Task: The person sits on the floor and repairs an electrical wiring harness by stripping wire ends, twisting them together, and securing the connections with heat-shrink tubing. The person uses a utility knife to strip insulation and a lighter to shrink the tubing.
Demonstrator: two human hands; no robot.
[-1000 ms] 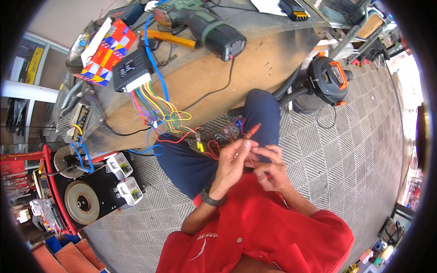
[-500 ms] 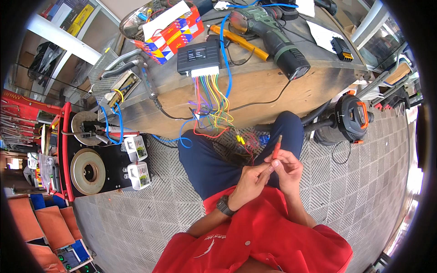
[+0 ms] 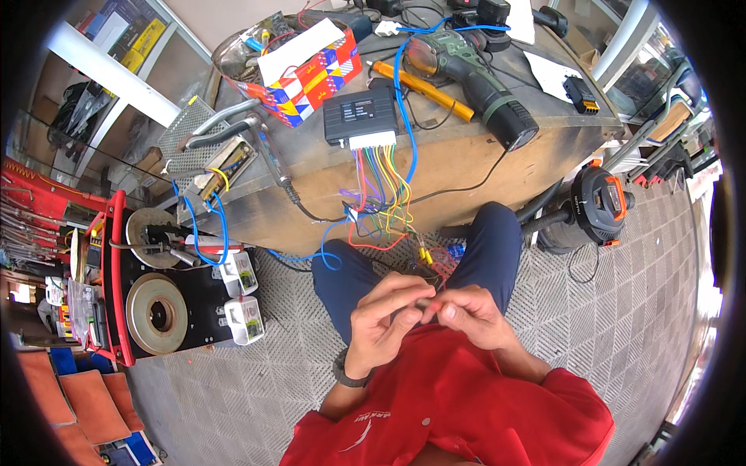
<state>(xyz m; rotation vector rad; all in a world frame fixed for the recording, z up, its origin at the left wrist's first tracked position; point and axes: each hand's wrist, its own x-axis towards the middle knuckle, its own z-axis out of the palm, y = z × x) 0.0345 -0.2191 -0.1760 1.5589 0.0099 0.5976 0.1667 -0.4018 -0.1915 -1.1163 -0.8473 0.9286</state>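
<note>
In front of my red shirt, my two hands meet over a slim red piece with a darker, metal-looking tip (image 3: 432, 311); its exact kind is too blurred to make out. My right hand (image 3: 479, 317) pinches the red part between thumb and fingers. My left hand (image 3: 382, 320), with a dark watch on its wrist, closes thumb and fingers around the tip end. Just beyond the hands, yellow connectors (image 3: 424, 255) hang on thin coloured wires, which run up to a black control box (image 3: 359, 116) at the bench edge.
On the wooden bench (image 3: 311, 175) lie a soldering iron (image 3: 272, 159), a patterned box (image 3: 315, 78), an orange pen-like tool (image 3: 435, 93) and a green cordless drill (image 3: 486, 93). A vacuum cleaner (image 3: 594, 206) stands right; a tool cart with tape rolls (image 3: 144, 326) stands left.
My hands have come down and to the left. The red piece has tipped from upright to lying sideways, and my left fingers have moved onto its tip end.
</note>
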